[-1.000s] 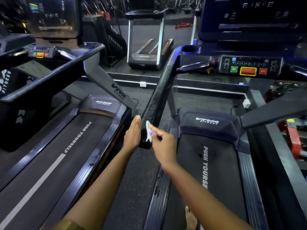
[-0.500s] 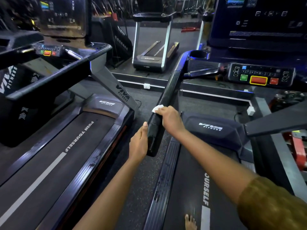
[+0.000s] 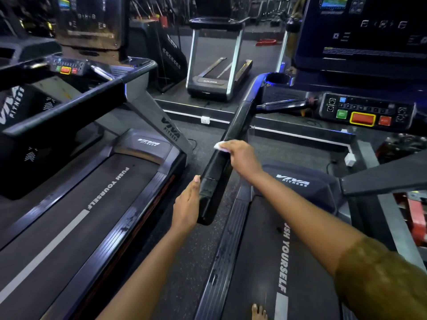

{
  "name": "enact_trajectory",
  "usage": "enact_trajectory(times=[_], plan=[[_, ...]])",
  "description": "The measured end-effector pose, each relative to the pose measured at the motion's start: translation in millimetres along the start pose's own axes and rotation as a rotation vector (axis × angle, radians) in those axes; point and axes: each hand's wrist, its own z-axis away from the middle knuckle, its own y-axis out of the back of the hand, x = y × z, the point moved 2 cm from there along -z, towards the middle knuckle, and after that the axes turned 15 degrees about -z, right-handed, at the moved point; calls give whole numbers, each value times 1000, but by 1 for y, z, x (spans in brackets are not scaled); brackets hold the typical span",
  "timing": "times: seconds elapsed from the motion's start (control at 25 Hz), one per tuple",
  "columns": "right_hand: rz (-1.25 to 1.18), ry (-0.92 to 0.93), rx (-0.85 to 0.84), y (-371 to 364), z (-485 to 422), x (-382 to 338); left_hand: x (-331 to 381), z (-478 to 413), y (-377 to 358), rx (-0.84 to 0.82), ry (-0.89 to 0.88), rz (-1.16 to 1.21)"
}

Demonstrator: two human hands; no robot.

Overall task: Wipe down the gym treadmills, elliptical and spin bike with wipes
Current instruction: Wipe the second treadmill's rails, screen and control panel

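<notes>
Mid-wipe on glossy black padded treadmill handrail (image 3: 233, 135): right hand (image 3: 240, 155) curls over it, pressing small white wipe (image 3: 219, 145) at mid-rail, left hand (image 3: 187, 206) flat, fingers straight, vs near end; next prob. slide wipe along to far end.

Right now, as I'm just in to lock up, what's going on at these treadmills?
A person stands on the right treadmill, cleaning its left rail. The right hand holds a white wipe on the rail's top, partway along; the left hand rests flat against the rail's near end.
</notes>
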Motion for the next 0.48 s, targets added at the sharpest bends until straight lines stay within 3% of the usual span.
enact_trajectory(times=[0.12, 0.32, 0.48], plan=[[178, -44, -134, -14, -12, 19, 2, 2, 0, -8, 2, 26], [145, 250, -29, -30, 65, -30, 0, -1, -3, -6, 26, 51], [62, 256, 19, -32, 111, -50, -4, -4, -3, -21, 56, 126]])
